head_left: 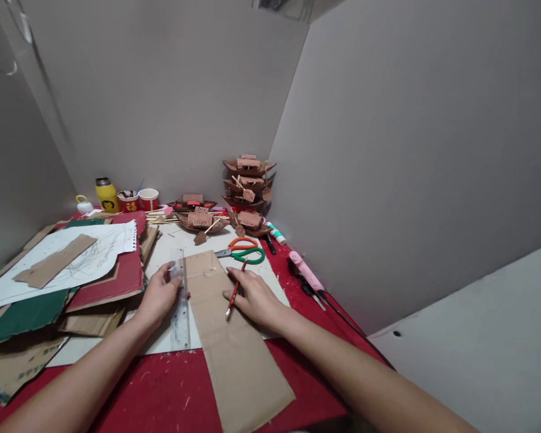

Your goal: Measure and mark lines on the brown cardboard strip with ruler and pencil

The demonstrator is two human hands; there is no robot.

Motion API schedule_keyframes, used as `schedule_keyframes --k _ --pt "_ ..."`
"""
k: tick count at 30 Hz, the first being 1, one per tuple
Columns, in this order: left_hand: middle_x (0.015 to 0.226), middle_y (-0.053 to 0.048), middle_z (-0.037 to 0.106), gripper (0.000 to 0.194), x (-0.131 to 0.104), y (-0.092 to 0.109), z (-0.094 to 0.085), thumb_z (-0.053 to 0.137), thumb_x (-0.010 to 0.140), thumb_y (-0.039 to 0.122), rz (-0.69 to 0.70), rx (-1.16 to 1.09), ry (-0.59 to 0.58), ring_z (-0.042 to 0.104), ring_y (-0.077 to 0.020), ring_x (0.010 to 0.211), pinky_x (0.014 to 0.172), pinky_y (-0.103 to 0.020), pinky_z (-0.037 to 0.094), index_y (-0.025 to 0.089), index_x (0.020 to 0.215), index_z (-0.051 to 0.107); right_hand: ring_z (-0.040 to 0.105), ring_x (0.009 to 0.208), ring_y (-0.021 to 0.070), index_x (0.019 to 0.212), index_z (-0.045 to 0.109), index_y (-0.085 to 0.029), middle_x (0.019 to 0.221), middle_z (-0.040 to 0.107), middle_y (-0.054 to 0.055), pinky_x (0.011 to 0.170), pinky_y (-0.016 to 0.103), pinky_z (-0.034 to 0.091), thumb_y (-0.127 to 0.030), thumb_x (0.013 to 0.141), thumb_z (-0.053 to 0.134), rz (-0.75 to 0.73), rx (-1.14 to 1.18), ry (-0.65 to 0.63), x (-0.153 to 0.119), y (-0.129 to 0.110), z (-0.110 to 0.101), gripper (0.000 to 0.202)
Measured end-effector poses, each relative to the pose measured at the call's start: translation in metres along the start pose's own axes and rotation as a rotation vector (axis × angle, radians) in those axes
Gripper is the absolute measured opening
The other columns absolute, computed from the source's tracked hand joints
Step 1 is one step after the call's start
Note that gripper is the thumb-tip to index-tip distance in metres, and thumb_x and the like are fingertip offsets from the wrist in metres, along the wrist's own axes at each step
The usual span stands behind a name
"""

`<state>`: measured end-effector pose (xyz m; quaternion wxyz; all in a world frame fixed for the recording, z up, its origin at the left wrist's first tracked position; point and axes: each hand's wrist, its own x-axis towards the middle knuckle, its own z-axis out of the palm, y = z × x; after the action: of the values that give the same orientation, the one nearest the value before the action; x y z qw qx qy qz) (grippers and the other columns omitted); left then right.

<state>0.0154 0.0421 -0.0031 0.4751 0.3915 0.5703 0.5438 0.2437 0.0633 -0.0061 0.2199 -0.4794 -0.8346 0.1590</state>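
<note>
A long strip of brown cardboard (234, 349) lies in front of me, its far end on a white sheet (160, 343) and its near end over the red tablecloth. My left hand (162, 294) grips a clear plastic ruler (180, 325) that lies along the strip's left edge. At the strip's right side, my right hand (255, 297) holds a red pencil (235, 290) between thumb and fingers, slanted over the cardboard. Scissors (247, 255) with orange and green handles rest just beyond the strip's far end.
Stacked cardboard and paper (108, 252) fill the left side. Small model boats (201, 221) stand at the back, several stacked in the corner (249, 180). A yellow bottle (106, 195) and paper cups (148, 199) line the wall. A pink glue gun (305, 270) with a cord lies right.
</note>
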Motion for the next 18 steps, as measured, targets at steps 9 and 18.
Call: schedule_keyframes --k 9,18 --pt "0.133 -0.018 0.054 0.064 0.000 0.002 0.000 0.061 0.078 0.009 -0.024 0.086 0.092 0.063 -0.0080 0.053 0.046 -0.021 0.050 0.018 0.139 0.044 0.060 0.097 0.0243 0.134 0.051 -0.018 0.108 0.066 0.013 0.086 0.034 0.045 -0.036 0.089 0.059 -0.102 -0.107 0.015 0.004 0.005 0.003 0.050" --pt "0.135 -0.018 0.053 0.060 0.000 0.001 -0.001 0.058 0.079 0.007 -0.032 0.076 0.074 0.063 -0.0066 0.053 0.043 -0.017 0.049 0.018 0.136 0.045 0.056 0.104 0.0249 0.128 0.056 -0.017 0.110 0.065 0.013 0.088 0.034 0.039 -0.022 0.085 0.064 -0.147 -0.265 0.020 0.088 0.041 -0.016 0.043"
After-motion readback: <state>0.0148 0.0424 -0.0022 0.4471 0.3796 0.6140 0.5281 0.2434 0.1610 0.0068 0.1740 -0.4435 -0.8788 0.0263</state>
